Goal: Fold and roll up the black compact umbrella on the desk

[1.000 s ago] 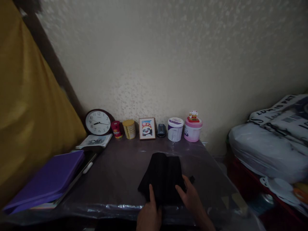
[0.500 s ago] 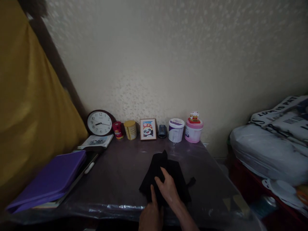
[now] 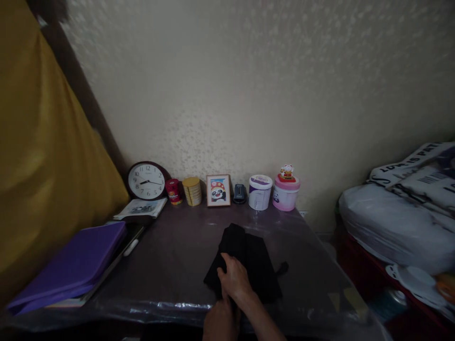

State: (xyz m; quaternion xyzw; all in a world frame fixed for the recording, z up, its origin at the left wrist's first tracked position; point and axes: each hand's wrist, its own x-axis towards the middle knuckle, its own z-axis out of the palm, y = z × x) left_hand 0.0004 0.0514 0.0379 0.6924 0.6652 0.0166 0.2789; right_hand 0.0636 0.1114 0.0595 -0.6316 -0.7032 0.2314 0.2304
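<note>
A folded black cloth (image 3: 254,258) lies on the dark table (image 3: 177,255), near its front edge. My right hand (image 3: 232,279) reaches across onto the cloth's near left part, its fingers bent and closed on the fabric. My left hand (image 3: 218,323) sits just below it at the table's front edge. Its fingers are hidden under my right wrist, so I cannot tell whether they hold anything. A small black tab of the cloth (image 3: 282,269) sticks out to the right.
Along the wall stand a clock (image 3: 146,180), a red tin (image 3: 174,191), a gold tin (image 3: 192,191), a framed panda picture (image 3: 218,190), a white tub (image 3: 259,192) and a pink tub (image 3: 286,193). A purple folder (image 3: 71,267) lies left. Bagged bundles (image 3: 394,222) pile up right.
My right hand moved from the cloth's right side across to its left near part and closed its fingers there. The cloth's raised far corner has dropped flat. My left hand's finger is now covered.
</note>
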